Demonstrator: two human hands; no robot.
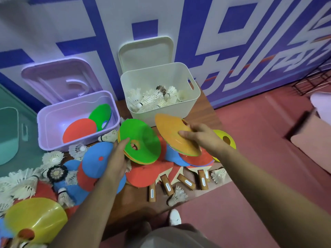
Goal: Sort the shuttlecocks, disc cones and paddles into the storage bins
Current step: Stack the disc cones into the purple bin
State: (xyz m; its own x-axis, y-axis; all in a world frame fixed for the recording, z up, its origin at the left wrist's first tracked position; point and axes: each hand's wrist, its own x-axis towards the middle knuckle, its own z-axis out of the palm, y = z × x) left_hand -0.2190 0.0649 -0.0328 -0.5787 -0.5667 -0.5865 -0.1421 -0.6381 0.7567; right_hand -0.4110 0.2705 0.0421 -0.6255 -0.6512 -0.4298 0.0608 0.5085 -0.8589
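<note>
Left arm: reaches up from the bottom centre of the frame, forearm bare, wrist roughly straight.
Left hand (116,158): curls round the left edge of a green-topped cone stack (141,140), one digit lying on the green face; the stack is tilted towards the camera, just left of centre.
Right arm: comes in from the lower right and crosses diagonally towards the centre.
Right hand (200,135): grips the right rim of an orange-topped cone stack (172,129), thumb flat on the orange surface and fingers wrapped over the far edge; the stack slopes down to the right.
Purple bin (41,133): left of centre, holding a red cone (78,129) and a green cone (100,113).
White bin (161,110): upper centre, with shuttlecocks (152,97) inside.
Loose shuttlecocks (23,183): scattered at the lower left among blue cones (96,158).
Yellow cone (35,217): bottom left corner.
Paddles (168,185): wooden handles fan out below the cones, lower centre; red blades are partly covered.
Lids: a purple lid (59,77) and a white lid (146,51) stand behind their bins against the wall.
</note>
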